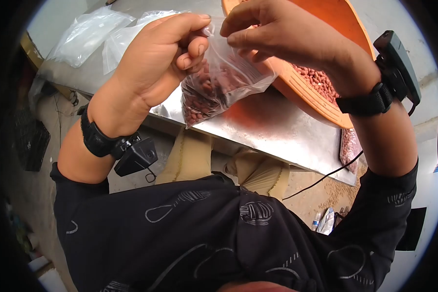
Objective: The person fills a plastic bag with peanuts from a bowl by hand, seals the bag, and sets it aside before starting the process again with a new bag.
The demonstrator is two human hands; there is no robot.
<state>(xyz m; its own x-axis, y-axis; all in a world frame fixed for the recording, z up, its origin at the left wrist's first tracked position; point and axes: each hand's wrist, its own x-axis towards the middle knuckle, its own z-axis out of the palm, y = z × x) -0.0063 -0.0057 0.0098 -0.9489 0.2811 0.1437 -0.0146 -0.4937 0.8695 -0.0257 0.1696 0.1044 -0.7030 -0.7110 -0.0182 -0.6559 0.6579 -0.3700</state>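
Observation:
A clear plastic bag [219, 90], partly filled with what look like red-skinned peanuts, hangs tilted over the near edge of the metal table. My left hand [168, 53] is closed on the upper left of this bag, with the thumb and curled fingers pinching the film. At the bag's upper right is my right hand [277, 31], its fingers bent and drawn together against the film; part of the grip is hidden. Just beyond the right hand, an orange basin [302, 90] holds more of the red peanuts [316, 80].
Several clear plastic bags [90, 36] lie on the metal table [287, 134] at the far left. A filled bag [348, 146] rests by the right table edge. A black cable [321, 176] runs below it, and small bits are scattered on the floor [326, 197].

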